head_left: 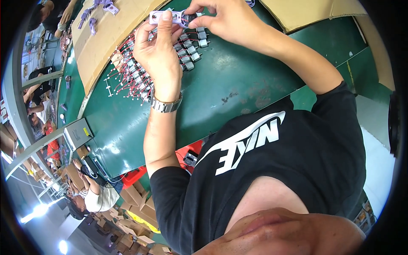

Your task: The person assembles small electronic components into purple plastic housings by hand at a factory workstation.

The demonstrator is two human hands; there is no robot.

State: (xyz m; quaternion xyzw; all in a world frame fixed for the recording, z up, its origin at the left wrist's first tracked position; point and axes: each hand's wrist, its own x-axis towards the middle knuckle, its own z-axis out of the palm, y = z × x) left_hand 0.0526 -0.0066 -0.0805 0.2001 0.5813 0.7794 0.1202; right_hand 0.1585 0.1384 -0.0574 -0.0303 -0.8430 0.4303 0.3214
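My left hand (160, 47), with a metal watch at its wrist, grips a long light-purple plastic housing (172, 18), the thumb pressed on its top. At the housing's right end sits a dark round part (188, 19). The thumb and fingers of my right hand (219, 20) pinch this round part; how far it is seated in the housing I cannot tell. Below and behind my left hand, many small silver motors (185, 52) with red wires (127, 72) lie in rows on the green tabletop (225, 85).
A cardboard sheet (106, 36) at the upper left bears several purple plastic parts (92, 25). Another cardboard piece (306, 15) lies at the upper right. A grey box (77, 134) stands by the table's left edge. Other people (95, 195) work at the left, near stacked cartons (136, 202).
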